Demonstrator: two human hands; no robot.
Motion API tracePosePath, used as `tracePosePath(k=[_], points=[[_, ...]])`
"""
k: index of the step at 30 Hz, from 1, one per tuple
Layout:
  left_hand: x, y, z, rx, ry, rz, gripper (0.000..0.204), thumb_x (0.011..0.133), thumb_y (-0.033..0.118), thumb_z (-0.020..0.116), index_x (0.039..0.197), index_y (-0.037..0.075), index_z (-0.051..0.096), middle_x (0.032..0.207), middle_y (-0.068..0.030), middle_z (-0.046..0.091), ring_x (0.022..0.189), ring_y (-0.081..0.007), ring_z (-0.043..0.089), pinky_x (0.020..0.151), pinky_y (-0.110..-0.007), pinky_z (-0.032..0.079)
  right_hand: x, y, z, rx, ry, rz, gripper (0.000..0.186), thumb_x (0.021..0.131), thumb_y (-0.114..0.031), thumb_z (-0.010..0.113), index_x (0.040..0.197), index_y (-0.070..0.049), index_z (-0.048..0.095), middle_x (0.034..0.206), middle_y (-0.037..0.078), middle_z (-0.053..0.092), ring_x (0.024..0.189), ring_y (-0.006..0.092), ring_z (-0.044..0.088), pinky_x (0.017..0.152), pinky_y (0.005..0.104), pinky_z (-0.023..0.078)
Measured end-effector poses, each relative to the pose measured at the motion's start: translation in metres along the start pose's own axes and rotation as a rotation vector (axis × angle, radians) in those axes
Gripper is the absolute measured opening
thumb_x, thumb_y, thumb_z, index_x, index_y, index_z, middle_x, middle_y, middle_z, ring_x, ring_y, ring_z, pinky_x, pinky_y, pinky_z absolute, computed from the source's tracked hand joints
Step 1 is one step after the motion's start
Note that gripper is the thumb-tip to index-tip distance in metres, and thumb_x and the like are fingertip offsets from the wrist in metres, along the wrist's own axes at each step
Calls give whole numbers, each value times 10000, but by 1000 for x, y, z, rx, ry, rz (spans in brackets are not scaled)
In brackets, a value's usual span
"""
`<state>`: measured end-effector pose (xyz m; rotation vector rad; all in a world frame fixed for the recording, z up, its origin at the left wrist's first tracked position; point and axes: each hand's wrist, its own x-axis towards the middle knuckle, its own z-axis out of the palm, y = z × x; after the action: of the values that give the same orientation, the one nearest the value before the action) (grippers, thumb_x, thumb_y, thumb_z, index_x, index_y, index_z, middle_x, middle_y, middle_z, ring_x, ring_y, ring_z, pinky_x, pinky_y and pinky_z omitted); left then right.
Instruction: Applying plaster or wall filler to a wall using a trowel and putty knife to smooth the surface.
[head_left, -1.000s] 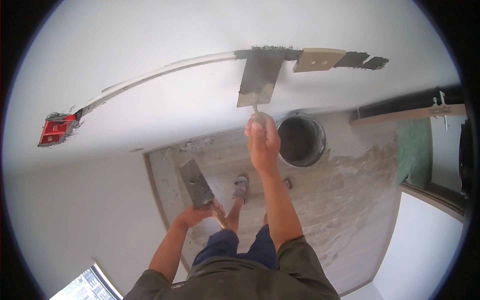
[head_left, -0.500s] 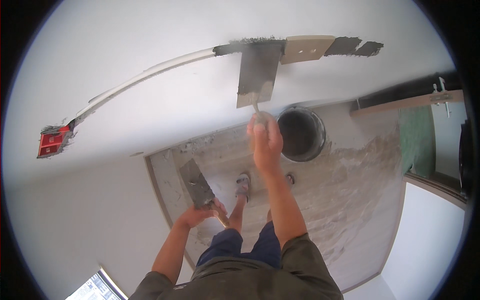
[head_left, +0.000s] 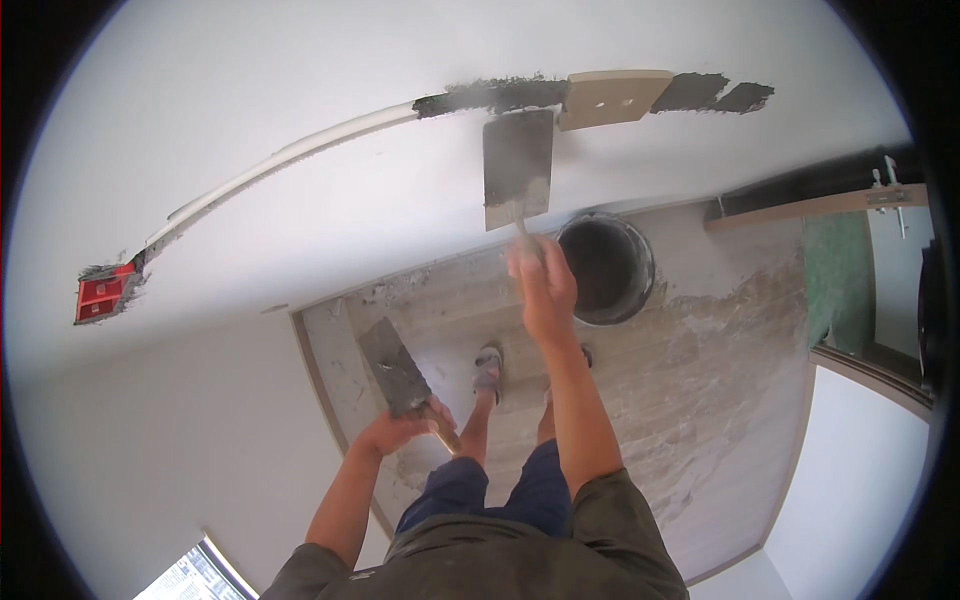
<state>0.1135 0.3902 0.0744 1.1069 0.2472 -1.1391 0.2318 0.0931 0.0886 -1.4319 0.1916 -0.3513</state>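
Observation:
My right hand [head_left: 546,287] is closed round the handle of a flat rectangular trowel [head_left: 518,165], its blade at the wall just under a band of dark grey mortar [head_left: 500,95]. That mortar fills part of a groove in the white wall, left of a tan board with two holes [head_left: 615,98]. Further left, white conduit [head_left: 300,148] shows in the groove, leading to a red electrical box [head_left: 102,293]. Low on the left, my left hand [head_left: 398,430] grips the wooden handle of a second trowel [head_left: 395,365], with dark mortar on its blade.
A round black bucket [head_left: 603,268] stands on the smeared floor [head_left: 700,380] near the wall's foot. To the right are a wooden door edge with a metal handle [head_left: 888,195] and a green panel [head_left: 838,270]. My feet are below, one in a sandal [head_left: 487,368].
The right trowel has come down off the mortar band toward me, uncovering mortar where its blade was. The mortar's left end reaches slightly further left. My left hand has hardly moved.

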Motion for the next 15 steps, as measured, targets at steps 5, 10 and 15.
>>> tracePosePath(k=[5, 10, 15], points=[[3, -1, 3, 38, 13, -21, 268, 823, 21, 704, 1034, 71, 545, 1073, -127, 626, 1097, -301, 603, 960, -472, 467, 14, -20, -8, -28, -47, -159, 330, 1021, -304, 490, 1102, 10, 553, 830, 37, 575, 739, 101, 514, 685, 250, 448], [5, 0, 7, 18, -5, -7, 278, 826, 30, 706, 1046, 75, 541, 1083, -128, 624, 1104, -303, 603, 962, -474, 467, 21, -21, -10, 31, -65, -91, 348, 1023, -322, 491, 1107, 11, 549, 837, 36, 573, 748, 100, 515, 696, 244, 448], [5, -1, 5, -4, -1, -4, 276, 825, 35, 713, 1041, 73, 544, 1081, -129, 625, 1100, -301, 606, 961, -472, 469, 22, -15, -8, 61, -62, -81, 363, 1022, -340, 495, 1104, 9, 550, 835, 31, 570, 751, 98, 512, 701, 242, 444]])
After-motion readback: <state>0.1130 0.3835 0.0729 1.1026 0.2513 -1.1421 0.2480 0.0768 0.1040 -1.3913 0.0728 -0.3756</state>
